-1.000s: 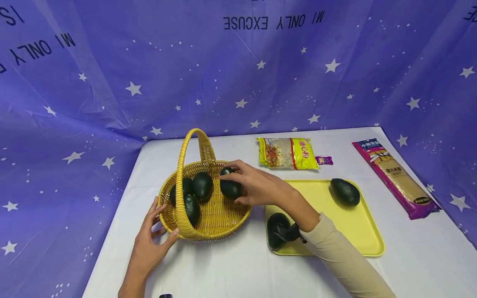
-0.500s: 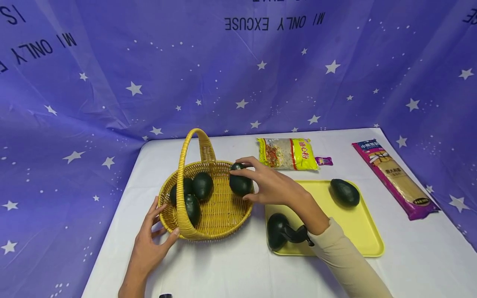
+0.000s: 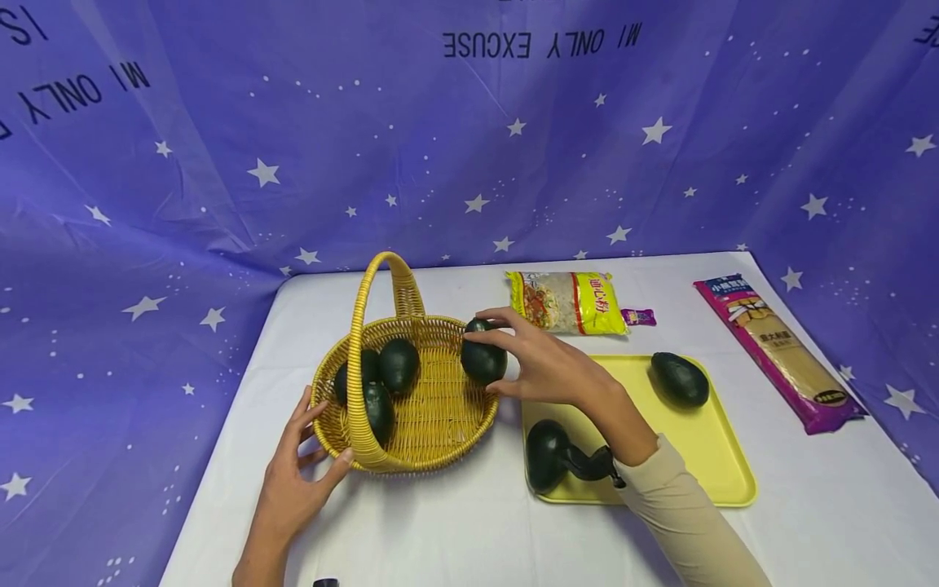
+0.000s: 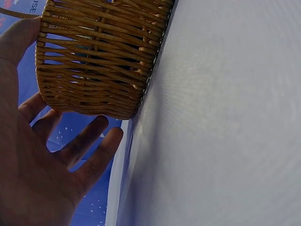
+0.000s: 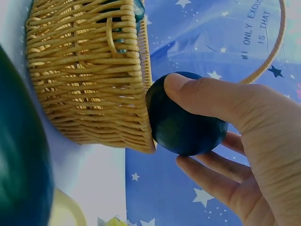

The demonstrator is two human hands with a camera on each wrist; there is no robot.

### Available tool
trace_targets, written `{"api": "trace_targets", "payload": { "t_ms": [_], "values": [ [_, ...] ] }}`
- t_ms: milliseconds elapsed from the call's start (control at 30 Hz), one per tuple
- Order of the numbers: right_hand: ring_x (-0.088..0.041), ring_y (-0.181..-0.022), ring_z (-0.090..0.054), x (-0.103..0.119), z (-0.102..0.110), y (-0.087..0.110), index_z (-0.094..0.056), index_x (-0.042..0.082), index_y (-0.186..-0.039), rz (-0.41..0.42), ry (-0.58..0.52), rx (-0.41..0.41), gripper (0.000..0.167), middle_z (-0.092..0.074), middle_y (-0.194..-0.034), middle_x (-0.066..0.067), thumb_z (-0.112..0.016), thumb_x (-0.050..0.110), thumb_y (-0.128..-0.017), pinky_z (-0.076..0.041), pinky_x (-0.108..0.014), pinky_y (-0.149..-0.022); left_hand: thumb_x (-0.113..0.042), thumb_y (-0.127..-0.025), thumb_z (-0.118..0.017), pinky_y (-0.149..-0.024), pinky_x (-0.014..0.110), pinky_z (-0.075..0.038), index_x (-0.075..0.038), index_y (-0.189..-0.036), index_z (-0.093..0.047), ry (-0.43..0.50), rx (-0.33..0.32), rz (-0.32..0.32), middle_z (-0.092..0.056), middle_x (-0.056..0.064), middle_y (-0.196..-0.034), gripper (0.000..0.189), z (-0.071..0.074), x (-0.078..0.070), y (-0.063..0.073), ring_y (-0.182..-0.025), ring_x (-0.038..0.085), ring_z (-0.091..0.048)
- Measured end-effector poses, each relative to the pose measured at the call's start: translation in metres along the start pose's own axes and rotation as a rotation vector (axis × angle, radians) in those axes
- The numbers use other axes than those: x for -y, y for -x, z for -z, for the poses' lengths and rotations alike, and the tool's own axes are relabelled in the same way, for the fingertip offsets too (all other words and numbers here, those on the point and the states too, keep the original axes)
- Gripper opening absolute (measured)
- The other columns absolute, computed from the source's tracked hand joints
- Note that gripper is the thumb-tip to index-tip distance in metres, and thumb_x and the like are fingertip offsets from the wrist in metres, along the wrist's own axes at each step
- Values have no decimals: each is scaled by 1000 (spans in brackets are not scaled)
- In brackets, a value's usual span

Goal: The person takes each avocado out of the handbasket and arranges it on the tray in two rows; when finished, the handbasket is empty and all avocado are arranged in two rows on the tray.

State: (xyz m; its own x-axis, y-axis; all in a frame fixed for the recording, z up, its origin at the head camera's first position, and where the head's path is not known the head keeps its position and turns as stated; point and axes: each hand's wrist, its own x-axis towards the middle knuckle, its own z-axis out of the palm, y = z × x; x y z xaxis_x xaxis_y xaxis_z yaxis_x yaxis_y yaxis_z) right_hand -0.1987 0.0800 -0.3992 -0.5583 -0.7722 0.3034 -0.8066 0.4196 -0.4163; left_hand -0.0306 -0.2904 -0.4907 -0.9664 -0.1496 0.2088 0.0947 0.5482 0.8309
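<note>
My right hand (image 3: 546,359) pinches a dark green avocado (image 3: 482,360) between thumb and fingers. In the right wrist view this avocado (image 5: 186,120) is at the top edge of the basket, on its outer right side. The yellow wicker basket (image 3: 440,456) has a tall arched handle. Inside, three avocados (image 3: 398,366) lie together on its left side. My left hand (image 3: 297,477) rests against the basket's near left side, thumb and fingers spread. In the left wrist view the thumb touches the woven wall (image 4: 99,61), and the lower fingers extend beneath it.
A yellow tray (image 3: 682,465) to the right bears two avocados (image 3: 679,379), one partly behind a black strap at my right wrist. Behind lie a yellow noodle packet (image 3: 568,303) and a small purple sachet (image 3: 639,316). A long purple pasta packet (image 3: 778,350) lies far right.
My right hand has moved rightward with the avocado, from over the basket's inside to its right rim. The left hand and basket have stayed in place.
</note>
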Motion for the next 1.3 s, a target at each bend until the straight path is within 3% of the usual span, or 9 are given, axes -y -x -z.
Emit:
{"api": "trace_targets", "payload": {
  "t_ms": [233, 833, 1100, 1300],
  "values": [
    [-30, -138, -56, -3, 6, 6, -60, 18, -154, -31, -4, -24, 77, -43, -162, -13, -95, 24, -85, -60, -45, -100, -8, -93, -84, -95, 7, -52, -18, -163, -45, 4, -4, -6, -20, -9, -179, 80, 0, -1, -1, -132, -10, -46],
    [-33, -137, -58, -12, 12, 21, -62, 17, -151, -44, 11, -86, 78, -45, -160, -14, -97, 23, -82, -60, -47, -101, -6, -93, -84, -95, 6, -51, -18, -162, -46, 13, -4, 10, -20, -10, -179, 80, -2, -1, 0, -132, -8, -45],
    [-34, -141, -54, -16, 14, 26, -64, 15, -148, -57, -6, -98, 76, -46, -159, -15, -98, 20, -81, -60, -48, -103, -3, -92, -84, -95, 7, -52, -15, -161, -46, 11, -12, -7, -22, 4, -180, 80, -2, 0, 0, -130, -8, -47],
    [-35, -143, -53, -18, 14, 30, -64, 15, -148, -91, -1, -88, 76, -47, -159, -14, -98, 21, -81, -59, -50, -105, -4, -92, -84, -95, 7, -52, -16, -162, -46, 8, -13, 0, -22, 3, -180, 80, -2, -2, 1, -129, -8, -48]
  ]
}}
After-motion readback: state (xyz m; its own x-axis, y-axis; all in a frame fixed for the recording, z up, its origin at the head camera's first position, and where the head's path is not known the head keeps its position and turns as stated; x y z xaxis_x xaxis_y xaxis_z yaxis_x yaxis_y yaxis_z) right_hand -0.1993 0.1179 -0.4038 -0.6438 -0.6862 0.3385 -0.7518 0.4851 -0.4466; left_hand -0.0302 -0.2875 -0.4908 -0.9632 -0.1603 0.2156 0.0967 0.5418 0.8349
